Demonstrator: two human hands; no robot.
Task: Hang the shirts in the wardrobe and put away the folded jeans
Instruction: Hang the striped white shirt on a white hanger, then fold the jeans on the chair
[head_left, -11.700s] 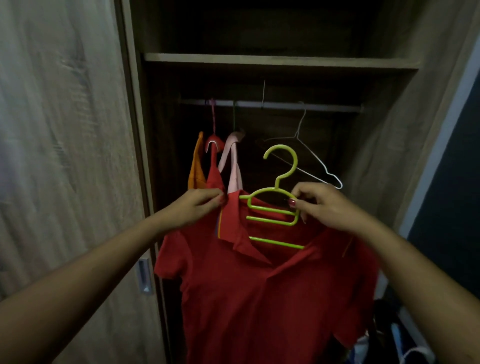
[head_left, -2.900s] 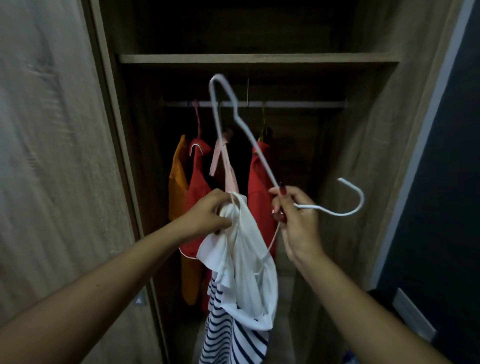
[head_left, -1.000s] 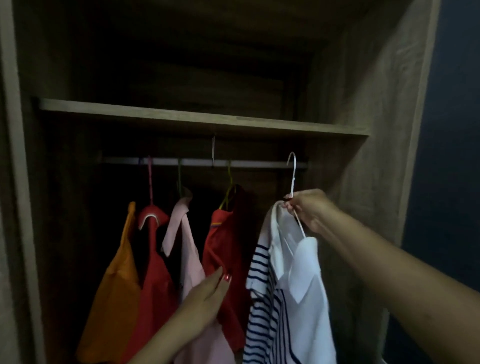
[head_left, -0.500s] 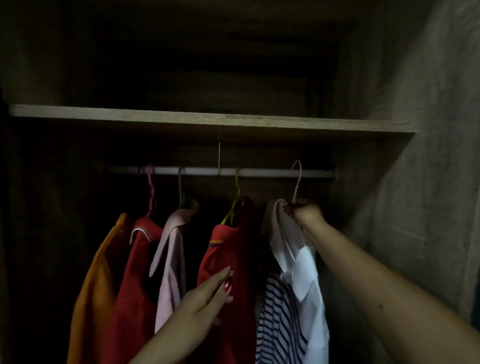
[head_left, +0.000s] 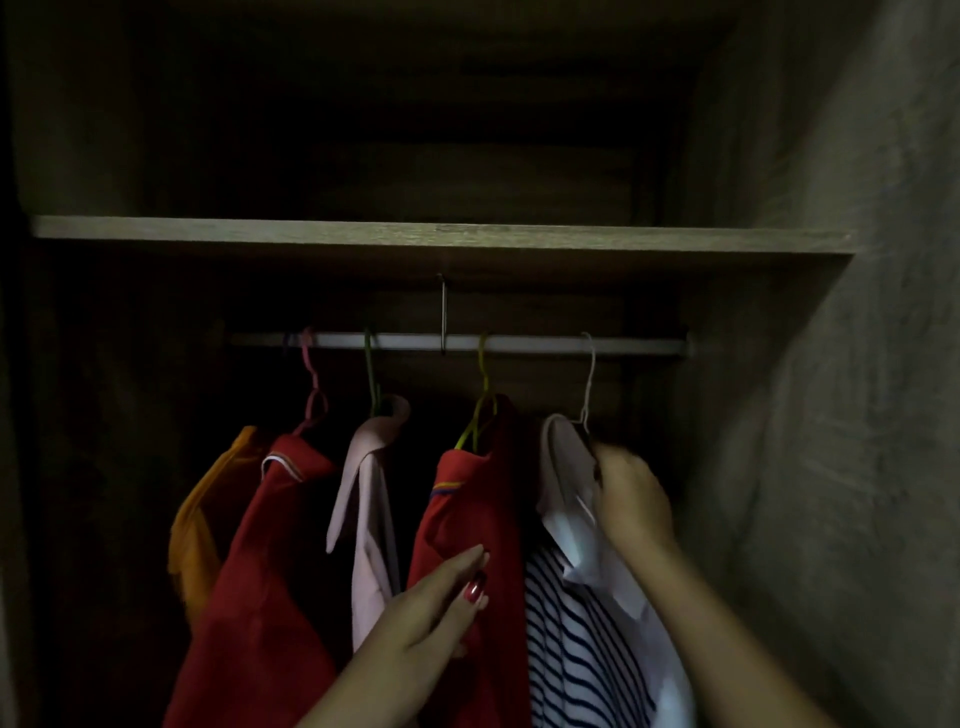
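Note:
A white shirt with navy stripes (head_left: 576, 634) hangs at the right end of the wardrobe rail (head_left: 519, 343), its white wire hanger (head_left: 588, 384) hooked over the rail. My right hand (head_left: 631, 499) is curled on the hanger's shoulder at the collar. My left hand (head_left: 436, 608) lies flat, fingers straight, against the red shirt (head_left: 467, 504) just left of the striped one. Further left hang a pink shirt (head_left: 369, 493), another red shirt (head_left: 270, 571) and an orange shirt (head_left: 197, 519). No jeans are in view.
A wooden shelf (head_left: 415, 235) runs above the rail, with a dark compartment over it. The wardrobe's right wall (head_left: 831, 467) stands close beside my right hand. A metal bracket (head_left: 442, 312) holds the rail at mid-span. The interior is dim.
The white hanger's hook went over the rail and the striped shirt now hangs there. My right hand slid down from the hook's base to the collar. My left hand stays on the red shirt.

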